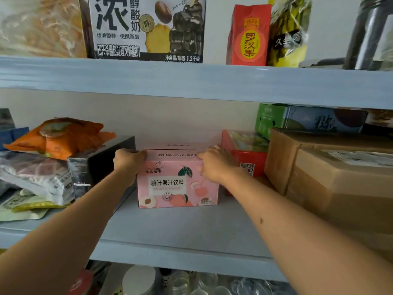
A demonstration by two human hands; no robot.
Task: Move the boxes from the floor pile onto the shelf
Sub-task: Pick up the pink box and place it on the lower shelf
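Pink box (178, 182) sits on the middle shelf (182, 250), upright, label facing out, set well back from the front lip. Left hand (129, 160) has fingers curled over the top left edge; right hand (217, 162) has fingers curled against the top right corner and front face. So both grips are closed on the box, neither released. Box is slotted between the black box (100, 165) on its left and the red box (246, 154) on its right; looks near or touching both, can't tell exact clearance. Brown carton (331, 177) further right, well forward. Orange bag (61, 137) and other loose packets are stacked on the left, partly on top of the black box. Judgement: placement basically done, remaining step is a final nudge and letting go. Risks: pushing further in could shove the red box back or skew it, since the right hand is wedged in at that corner. Left knuckles sit right by the black box, so pulling out fast could drag it or tip the bag pile resting on it. Top print appears to be a fragile warning, so a hard shove to the wall is a bad idea. Floor pile not in view, so remaining count unknown.
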